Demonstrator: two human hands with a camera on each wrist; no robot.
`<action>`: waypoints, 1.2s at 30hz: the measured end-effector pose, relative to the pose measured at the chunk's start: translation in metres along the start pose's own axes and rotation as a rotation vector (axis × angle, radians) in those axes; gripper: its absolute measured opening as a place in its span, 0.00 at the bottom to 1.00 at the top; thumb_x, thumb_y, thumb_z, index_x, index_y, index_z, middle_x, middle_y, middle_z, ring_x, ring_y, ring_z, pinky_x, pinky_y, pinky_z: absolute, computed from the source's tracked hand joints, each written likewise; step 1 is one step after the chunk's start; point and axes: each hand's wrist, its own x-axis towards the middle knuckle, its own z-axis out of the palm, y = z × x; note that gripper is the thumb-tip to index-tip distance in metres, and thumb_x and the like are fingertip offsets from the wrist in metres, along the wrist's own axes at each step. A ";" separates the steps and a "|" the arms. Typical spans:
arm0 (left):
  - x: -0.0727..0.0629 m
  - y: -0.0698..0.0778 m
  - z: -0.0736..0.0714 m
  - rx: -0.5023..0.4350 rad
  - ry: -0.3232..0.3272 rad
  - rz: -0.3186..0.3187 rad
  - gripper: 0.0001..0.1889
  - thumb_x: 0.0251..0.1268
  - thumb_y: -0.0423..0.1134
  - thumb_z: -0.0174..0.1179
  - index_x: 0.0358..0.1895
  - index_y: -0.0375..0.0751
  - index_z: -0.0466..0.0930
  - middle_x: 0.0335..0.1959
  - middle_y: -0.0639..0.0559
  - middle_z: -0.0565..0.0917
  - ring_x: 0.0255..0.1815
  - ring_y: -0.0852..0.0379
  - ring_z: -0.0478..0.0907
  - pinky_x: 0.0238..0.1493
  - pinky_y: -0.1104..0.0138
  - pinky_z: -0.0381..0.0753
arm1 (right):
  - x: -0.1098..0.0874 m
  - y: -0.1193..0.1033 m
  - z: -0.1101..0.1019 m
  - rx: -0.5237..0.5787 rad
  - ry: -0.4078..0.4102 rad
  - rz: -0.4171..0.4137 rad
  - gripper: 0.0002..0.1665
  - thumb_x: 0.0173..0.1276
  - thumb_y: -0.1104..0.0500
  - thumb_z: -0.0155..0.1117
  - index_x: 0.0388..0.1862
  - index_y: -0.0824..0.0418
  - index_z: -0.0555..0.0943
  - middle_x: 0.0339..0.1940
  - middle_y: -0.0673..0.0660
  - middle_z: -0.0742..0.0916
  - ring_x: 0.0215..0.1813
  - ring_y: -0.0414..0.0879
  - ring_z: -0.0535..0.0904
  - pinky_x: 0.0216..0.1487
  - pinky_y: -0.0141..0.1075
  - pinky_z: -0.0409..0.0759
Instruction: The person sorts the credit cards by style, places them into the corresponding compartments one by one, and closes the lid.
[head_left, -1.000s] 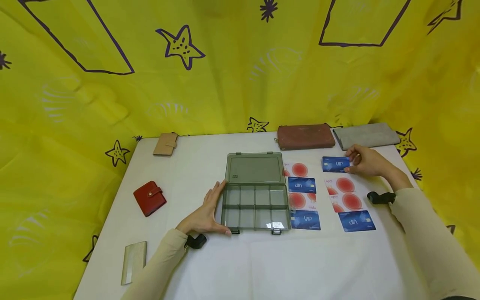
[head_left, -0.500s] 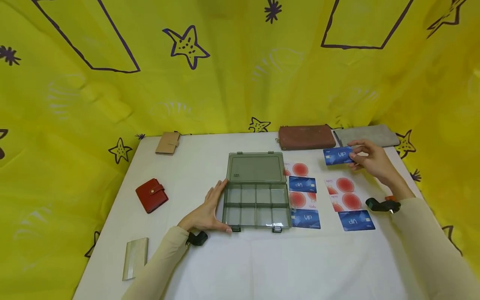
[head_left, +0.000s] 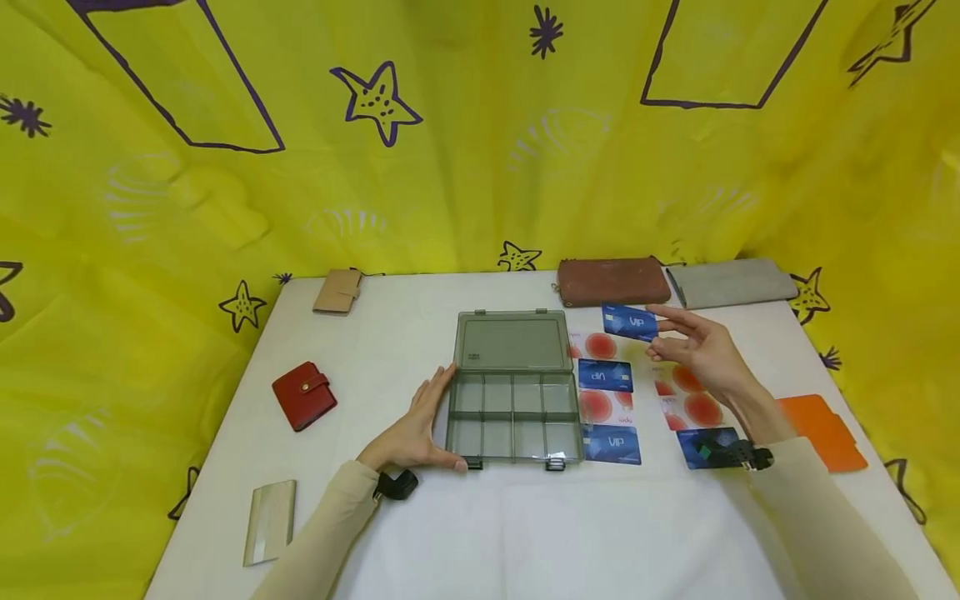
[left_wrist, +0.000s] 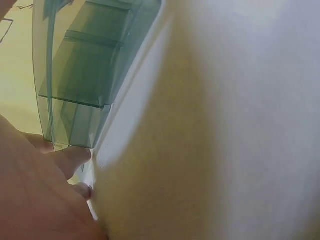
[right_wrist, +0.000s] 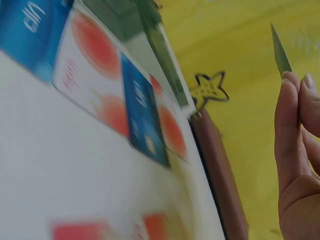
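My right hand (head_left: pixel 708 354) pinches a blue VIP card (head_left: pixel 627 322) between thumb and fingers, raised over the back right of the table. In the right wrist view that card (right_wrist: pixel 281 54) appears nearly edge-on, upright between the fingertips. A clear grey-green plastic box (head_left: pixel 513 342) lies with its lid folded back, its several compartments bare. Along its left side rests my left hand (head_left: pixel 408 437), fingers extended and thumb at the front corner. The left wrist view shows those fingertips (left_wrist: pixel 75 157) against the box wall (left_wrist: pixel 75 122).
Right of the box runs a column of red-and-white cards (head_left: pixel 596 407) and blue cards (head_left: pixel 611 444). A second column (head_left: pixel 703 411) lies partly under my right arm, beside an orange flat piece (head_left: pixel 821 432). Wallets stand around: brown (head_left: pixel 613 282), grey (head_left: pixel 731 283), tan (head_left: pixel 337 292), red (head_left: pixel 303 396), silvery (head_left: pixel 269 522).
My right hand has lifted the blue card off the table and carried it left toward the box. The orange piece has come into view. My left hand has stayed at the box.
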 end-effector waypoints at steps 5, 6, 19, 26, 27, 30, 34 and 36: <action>0.000 -0.001 0.002 -0.010 0.016 0.001 0.77 0.44 0.49 0.87 0.89 0.48 0.33 0.89 0.39 0.35 0.89 0.37 0.27 0.83 0.35 0.31 | -0.009 0.004 0.040 -0.052 -0.058 -0.091 0.34 0.75 0.68 0.67 0.78 0.68 0.71 0.53 0.60 0.79 0.44 0.40 0.91 0.48 0.30 0.87; 0.000 -0.001 0.003 -0.008 0.020 0.005 0.77 0.43 0.49 0.87 0.89 0.48 0.33 0.89 0.39 0.36 0.89 0.37 0.27 0.83 0.36 0.31 | -0.012 0.005 0.049 -0.073 -0.077 -0.117 0.33 0.75 0.69 0.67 0.77 0.69 0.71 0.53 0.60 0.79 0.44 0.38 0.90 0.47 0.28 0.86; -0.004 0.001 0.004 -0.030 0.043 0.030 0.76 0.42 0.52 0.87 0.89 0.48 0.37 0.90 0.41 0.39 0.90 0.39 0.31 0.84 0.38 0.30 | -0.035 -0.001 0.164 -0.272 -0.232 -0.446 0.33 0.63 0.69 0.78 0.66 0.72 0.78 0.40 0.56 0.85 0.37 0.37 0.81 0.40 0.29 0.83; -0.005 0.002 0.004 -0.048 0.060 -0.009 0.75 0.41 0.52 0.87 0.89 0.51 0.40 0.90 0.42 0.40 0.90 0.37 0.31 0.83 0.36 0.32 | -0.039 0.001 0.194 -0.330 -0.207 -0.432 0.33 0.59 0.64 0.83 0.63 0.68 0.83 0.38 0.52 0.86 0.37 0.35 0.80 0.35 0.30 0.81; -0.005 0.002 0.004 -0.048 0.060 -0.013 0.75 0.41 0.52 0.87 0.89 0.52 0.40 0.90 0.42 0.40 0.90 0.37 0.31 0.83 0.36 0.32 | -0.039 0.002 0.196 -0.338 -0.198 -0.434 0.33 0.58 0.64 0.83 0.62 0.68 0.83 0.38 0.51 0.86 0.36 0.36 0.79 0.35 0.30 0.80; -0.003 0.002 0.004 -0.045 0.056 -0.016 0.76 0.40 0.52 0.88 0.89 0.53 0.39 0.90 0.42 0.40 0.90 0.38 0.30 0.83 0.35 0.33 | -0.038 0.004 0.199 -0.367 -0.180 -0.456 0.33 0.55 0.63 0.85 0.60 0.67 0.85 0.37 0.50 0.86 0.37 0.39 0.79 0.34 0.30 0.79; -0.002 0.000 0.003 -0.016 0.044 0.027 0.78 0.37 0.50 0.89 0.89 0.48 0.37 0.89 0.40 0.39 0.89 0.36 0.32 0.81 0.31 0.38 | -0.038 0.007 0.201 -0.409 -0.180 -0.483 0.33 0.54 0.59 0.86 0.59 0.66 0.85 0.39 0.52 0.85 0.40 0.43 0.80 0.36 0.32 0.79; -0.002 -0.001 0.001 -0.001 0.048 0.058 0.79 0.36 0.48 0.90 0.89 0.45 0.38 0.89 0.38 0.41 0.88 0.34 0.36 0.79 0.28 0.45 | -0.038 0.007 0.202 -0.435 -0.180 -0.491 0.34 0.54 0.57 0.87 0.59 0.65 0.85 0.40 0.52 0.85 0.41 0.45 0.80 0.40 0.34 0.81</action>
